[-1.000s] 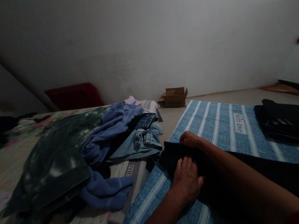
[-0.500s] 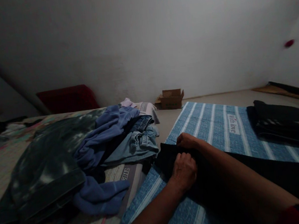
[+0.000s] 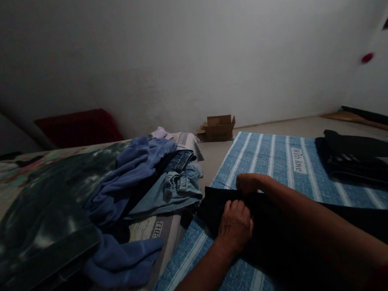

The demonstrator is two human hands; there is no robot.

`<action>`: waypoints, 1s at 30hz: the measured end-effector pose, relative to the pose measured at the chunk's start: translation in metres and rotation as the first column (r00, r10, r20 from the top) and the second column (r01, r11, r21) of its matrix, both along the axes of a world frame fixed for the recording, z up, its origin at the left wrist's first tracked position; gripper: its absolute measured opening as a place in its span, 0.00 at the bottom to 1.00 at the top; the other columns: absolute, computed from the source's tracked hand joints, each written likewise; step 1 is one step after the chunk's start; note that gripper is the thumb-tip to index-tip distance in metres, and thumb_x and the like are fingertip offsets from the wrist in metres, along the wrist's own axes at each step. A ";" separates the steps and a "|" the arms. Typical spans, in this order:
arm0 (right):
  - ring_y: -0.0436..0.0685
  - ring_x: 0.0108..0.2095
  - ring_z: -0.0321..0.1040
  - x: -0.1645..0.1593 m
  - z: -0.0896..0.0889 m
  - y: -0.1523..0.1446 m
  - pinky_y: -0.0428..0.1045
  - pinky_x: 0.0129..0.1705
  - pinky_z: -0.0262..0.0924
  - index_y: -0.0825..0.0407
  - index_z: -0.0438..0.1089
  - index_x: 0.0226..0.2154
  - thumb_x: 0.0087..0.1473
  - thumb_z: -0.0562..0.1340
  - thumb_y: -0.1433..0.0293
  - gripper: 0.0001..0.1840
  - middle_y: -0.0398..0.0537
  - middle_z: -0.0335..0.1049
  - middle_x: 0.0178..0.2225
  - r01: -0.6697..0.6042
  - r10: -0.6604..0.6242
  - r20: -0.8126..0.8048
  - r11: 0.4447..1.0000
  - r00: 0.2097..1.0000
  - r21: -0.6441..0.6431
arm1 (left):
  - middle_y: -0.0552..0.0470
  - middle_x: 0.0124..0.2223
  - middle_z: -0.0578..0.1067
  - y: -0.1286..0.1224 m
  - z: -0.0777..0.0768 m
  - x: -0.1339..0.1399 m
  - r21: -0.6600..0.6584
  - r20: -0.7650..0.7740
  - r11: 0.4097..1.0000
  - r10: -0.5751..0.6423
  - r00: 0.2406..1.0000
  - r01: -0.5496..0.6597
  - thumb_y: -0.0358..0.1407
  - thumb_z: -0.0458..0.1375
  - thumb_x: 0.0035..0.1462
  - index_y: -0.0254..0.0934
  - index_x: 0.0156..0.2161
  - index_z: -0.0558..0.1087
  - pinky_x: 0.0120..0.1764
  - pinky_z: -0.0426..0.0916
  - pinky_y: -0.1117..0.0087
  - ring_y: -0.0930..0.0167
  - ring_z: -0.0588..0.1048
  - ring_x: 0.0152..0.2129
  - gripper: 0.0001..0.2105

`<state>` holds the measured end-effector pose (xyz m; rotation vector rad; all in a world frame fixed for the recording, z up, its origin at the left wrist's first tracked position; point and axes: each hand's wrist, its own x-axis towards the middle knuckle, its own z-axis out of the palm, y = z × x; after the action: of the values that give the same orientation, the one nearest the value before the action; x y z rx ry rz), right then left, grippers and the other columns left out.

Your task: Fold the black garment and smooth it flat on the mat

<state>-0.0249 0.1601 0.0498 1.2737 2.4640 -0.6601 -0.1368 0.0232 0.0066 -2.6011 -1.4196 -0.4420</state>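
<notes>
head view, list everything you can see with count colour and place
black cloth garment: 1, black, on the mat under both hands
striped woven mat: 1, blue and white, on the floor
loose pile of clothes: 1, blue, denim and dark green, left
folded dark clothes: 1 stack, black, right on the mat
small cardboard box: 1, brown, by the wall
red cushion: 1, far left
left hand: gripping the garment
right hand: on the garment's edge

Your hands have open blue striped mat (image 3: 270,156) ahead; clothes pile (image 3: 123,193) crowds left, folded dark stack (image 3: 360,157) blocks right
</notes>
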 end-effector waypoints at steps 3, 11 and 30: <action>0.55 0.39 0.67 0.005 0.004 -0.005 0.53 0.40 0.66 0.56 0.67 0.43 0.57 0.59 0.63 0.15 0.48 0.67 0.43 0.029 -0.029 0.025 1.000 0.999 -0.006 | 0.45 0.43 0.71 -0.001 -0.001 0.000 -0.024 0.002 1.000 0.017 1.000 -0.017 0.34 0.54 0.56 0.34 0.40 0.69 0.52 0.60 0.55 0.63 0.68 0.43 0.07; 0.51 0.32 0.68 0.023 0.000 -0.009 0.49 0.34 0.65 0.57 0.69 0.35 0.57 0.60 0.64 0.11 0.43 0.69 0.33 0.092 -0.091 0.035 0.995 0.995 -0.045 | 0.44 0.48 0.71 -0.001 -0.001 0.000 -0.061 0.040 0.998 0.030 0.999 -0.028 0.34 0.53 0.57 0.34 0.42 0.67 0.54 0.60 0.54 0.63 0.68 0.47 0.08; 0.47 0.27 0.66 0.063 -0.013 -0.002 0.45 0.28 0.64 0.57 0.68 0.36 0.58 0.59 0.64 0.11 0.42 0.68 0.31 0.297 -0.300 0.027 0.923 0.954 -0.243 | 0.46 0.51 0.71 0.000 0.001 -0.001 -0.072 0.074 0.997 0.011 0.997 -0.006 0.34 0.53 0.58 0.36 0.43 0.67 0.54 0.59 0.53 0.63 0.67 0.50 0.08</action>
<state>0.0380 0.1577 0.0368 1.5584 2.1287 -1.0145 -0.1374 0.0231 0.0074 -2.6595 -1.4962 -0.5005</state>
